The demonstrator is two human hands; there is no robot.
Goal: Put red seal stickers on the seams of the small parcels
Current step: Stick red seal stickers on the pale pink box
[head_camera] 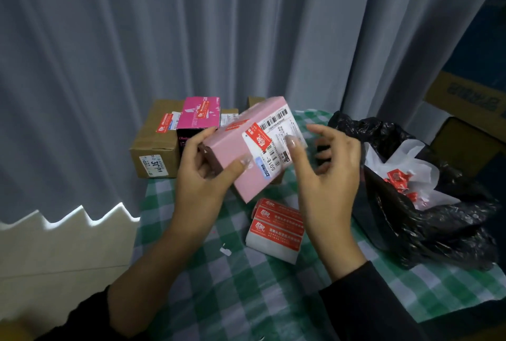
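My left hand (204, 173) grips a pale pink parcel (232, 154) by its near left end and holds it tilted above the table. A white shipping label and two red seal stickers (258, 135) are stuck on its top face. My right hand (325, 176) hovers at the parcel's right side with fingers spread and loosely bent; its thumb tip lies near the label, and it holds nothing. A stack of red seal sticker sheets (278, 227) lies on the green checked tablecloth (241, 291) just below the parcel.
A brown carton (156, 146) and a magenta box (198, 116), each with a red sticker, stand at the back left. A black plastic bag (427, 214) with white and red scraps sits to the right. Grey curtains hang behind. Cardboard boxes (462, 99) stand far right.
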